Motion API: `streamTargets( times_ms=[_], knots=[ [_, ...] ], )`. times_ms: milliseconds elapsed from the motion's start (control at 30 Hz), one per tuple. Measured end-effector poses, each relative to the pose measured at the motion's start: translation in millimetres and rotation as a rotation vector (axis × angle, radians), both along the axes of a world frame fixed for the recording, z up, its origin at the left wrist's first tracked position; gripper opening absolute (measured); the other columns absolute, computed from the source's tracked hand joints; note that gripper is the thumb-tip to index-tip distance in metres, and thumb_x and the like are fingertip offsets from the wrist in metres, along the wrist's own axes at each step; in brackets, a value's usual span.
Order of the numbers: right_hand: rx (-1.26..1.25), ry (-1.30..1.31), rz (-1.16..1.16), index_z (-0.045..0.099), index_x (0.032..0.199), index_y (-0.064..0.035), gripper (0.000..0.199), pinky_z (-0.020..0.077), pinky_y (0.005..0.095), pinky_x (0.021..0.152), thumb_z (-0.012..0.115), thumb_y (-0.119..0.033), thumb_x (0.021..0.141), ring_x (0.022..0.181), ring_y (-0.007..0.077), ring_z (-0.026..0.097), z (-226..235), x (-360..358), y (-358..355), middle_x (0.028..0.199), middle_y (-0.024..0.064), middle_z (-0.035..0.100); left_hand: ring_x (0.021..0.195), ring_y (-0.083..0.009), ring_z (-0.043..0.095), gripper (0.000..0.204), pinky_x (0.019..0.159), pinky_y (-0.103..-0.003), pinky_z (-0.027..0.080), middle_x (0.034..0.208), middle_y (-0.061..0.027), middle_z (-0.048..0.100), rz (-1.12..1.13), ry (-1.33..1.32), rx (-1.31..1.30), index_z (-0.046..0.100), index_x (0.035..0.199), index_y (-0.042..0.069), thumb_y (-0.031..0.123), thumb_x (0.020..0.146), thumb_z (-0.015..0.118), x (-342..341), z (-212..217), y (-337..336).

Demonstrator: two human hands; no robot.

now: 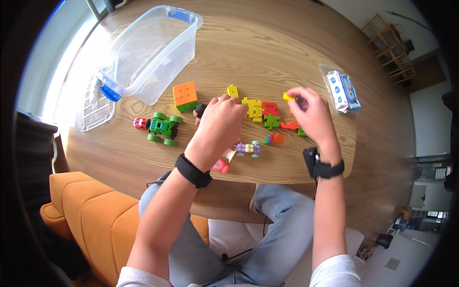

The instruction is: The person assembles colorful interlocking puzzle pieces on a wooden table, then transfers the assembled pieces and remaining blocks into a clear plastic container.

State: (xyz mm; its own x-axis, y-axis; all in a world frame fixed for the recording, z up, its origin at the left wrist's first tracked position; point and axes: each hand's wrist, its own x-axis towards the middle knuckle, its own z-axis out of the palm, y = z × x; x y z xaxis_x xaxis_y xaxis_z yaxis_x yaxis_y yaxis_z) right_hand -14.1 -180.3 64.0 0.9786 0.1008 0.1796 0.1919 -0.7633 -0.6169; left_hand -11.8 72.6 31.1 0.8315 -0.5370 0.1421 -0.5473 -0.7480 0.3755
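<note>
My right hand [313,115] is raised over the right part of the table, thumb and fingers pinching a small yellow puzzle piece [288,96]. My left hand [222,119] is curled over the table's middle; its back hides the fingertips and anything in them. Right beside its knuckles lies a yellow puzzle piece [253,109], joined to a red piece [269,108] and a green piece [271,121]. Another yellow piece [232,90] lies just beyond the left hand. A red piece [289,125] and a green one [301,131] rest near my right hand, partly covered.
A puzzle cube [185,95], a green toy truck [161,127] and a dark-haired doll [199,111] are on the left. Nearer me sit a purple block car [248,149] and a small colourful block [275,138]. Behind stand a clear bin [158,57] and a wipes pack [343,91].
</note>
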Motion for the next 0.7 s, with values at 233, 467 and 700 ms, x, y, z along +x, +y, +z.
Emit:
streamTargets(
  times_ms=[233,467,700],
  knots=[
    [0.026,-0.123,-0.014,0.072,0.109,-0.005,0.028,0.0523,0.0295,0.07,0.071,0.002,0.082,0.086,0.0172,0.068,-3.4,-69.2,15.5,0.1,0.0062,0.071,0.105,-0.0316,0.064,0.024,0.095,-0.042,0.052,0.094,-0.0103,0.071,-0.063,-0.046,0.013,0.076,0.098,0.005,-0.002,0.076,0.069,-1.0,-14.8,-14.8],
    [0.105,-0.045,0.021,0.065,0.117,-0.0045,0.037,0.0567,0.0424,0.084,0.073,0.003,0.082,0.096,0.0314,0.069,-12.7,-86.0,20.5,0.101,0.0126,0.068,0.104,-0.0333,0.064,0.025,0.094,-0.043,0.053,0.095,-0.0122,0.071,-0.042,-0.002,0.031,0.076,0.1,0.003,-0.002,0.076,0.07,-3.0,-19.5,-20.2],
    [0.119,-0.039,-0.006,0.065,0.116,-0.005,0.034,0.057,0.0423,0.085,0.074,0.001,0.083,0.097,0.0318,0.069,-17.3,-85.2,19.0,0.103,0.013,0.068,0.108,-0.0316,0.064,0.029,0.1,-0.043,0.05,0.103,-0.0105,0.071,-0.031,-0.01,0.065,0.075,0.108,0.004,0.0,0.079,0.073,4.6,-15.8,-23.6]
  ],
)
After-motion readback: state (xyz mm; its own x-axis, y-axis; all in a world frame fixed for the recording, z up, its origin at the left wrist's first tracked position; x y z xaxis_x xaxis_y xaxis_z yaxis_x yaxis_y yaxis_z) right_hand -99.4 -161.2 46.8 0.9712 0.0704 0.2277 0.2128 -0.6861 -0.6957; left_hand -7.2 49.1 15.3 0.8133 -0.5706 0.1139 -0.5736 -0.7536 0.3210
